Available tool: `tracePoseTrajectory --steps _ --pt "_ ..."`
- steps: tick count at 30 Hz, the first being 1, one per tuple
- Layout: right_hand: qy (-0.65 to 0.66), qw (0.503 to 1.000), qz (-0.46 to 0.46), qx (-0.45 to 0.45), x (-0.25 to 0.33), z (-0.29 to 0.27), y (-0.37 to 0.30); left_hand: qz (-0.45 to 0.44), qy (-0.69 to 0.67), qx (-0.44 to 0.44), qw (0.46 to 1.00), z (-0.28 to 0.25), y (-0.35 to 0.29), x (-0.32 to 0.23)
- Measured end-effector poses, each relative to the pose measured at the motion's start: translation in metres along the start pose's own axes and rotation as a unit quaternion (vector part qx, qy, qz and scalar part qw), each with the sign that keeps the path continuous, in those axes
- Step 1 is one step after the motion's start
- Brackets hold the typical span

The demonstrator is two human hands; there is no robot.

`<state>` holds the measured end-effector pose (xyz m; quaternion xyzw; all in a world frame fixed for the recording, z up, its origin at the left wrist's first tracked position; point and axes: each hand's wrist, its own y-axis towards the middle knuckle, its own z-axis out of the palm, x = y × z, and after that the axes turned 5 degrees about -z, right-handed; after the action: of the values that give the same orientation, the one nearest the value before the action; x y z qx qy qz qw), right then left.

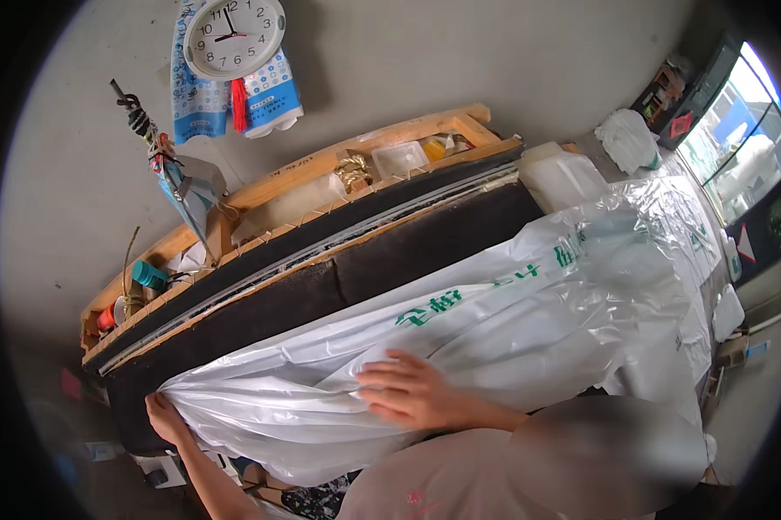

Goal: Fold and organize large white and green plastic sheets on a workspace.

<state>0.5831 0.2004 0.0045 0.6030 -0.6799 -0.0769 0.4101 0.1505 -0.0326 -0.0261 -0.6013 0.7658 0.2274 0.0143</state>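
Note:
A large sheet of clear-white plastic film (pixel 512 329) with green printing lies across a dark work surface (pixel 312 299) and runs off to the right. My left hand (pixel 167 418) pinches the film's gathered left end, and folds fan out from it. Resting on the middle of the wrinkled film is my right hand (pixel 408 392), palm down, its fingers stretched out and slightly apart. The film's near edge hangs down toward my body.
Behind the surface runs a wooden trough (pixel 273 184) with a coil of golden cord (pixel 353 173), a clear tray (pixel 399 159) and a teal spool (pixel 149 276). A metal rod (pixel 182 204) stands upright there. A round clock (pixel 234 36) hangs on the wall. White bundles (pixel 626 141) lie near the window.

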Motion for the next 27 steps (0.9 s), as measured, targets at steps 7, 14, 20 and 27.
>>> tracePoseTrajectory --steps 7,14,20,27 --pt "-0.301 0.938 0.165 -0.043 -0.057 -0.072 -0.013 -0.004 0.007 -0.007 1.000 0.011 0.010 0.021" --pt "-0.291 0.940 0.134 -0.119 -0.100 -0.094 0.008 0.015 0.011 -0.001 1.000 0.013 0.011 0.020" --pt "-0.226 0.968 0.113 0.018 -0.112 -0.134 0.035 -0.002 0.019 0.010 1.000 0.019 0.013 0.029" --pt "-0.435 0.856 0.279 0.009 -0.190 -0.224 -0.001 -0.028 0.017 0.018 0.999 0.005 0.005 0.010"
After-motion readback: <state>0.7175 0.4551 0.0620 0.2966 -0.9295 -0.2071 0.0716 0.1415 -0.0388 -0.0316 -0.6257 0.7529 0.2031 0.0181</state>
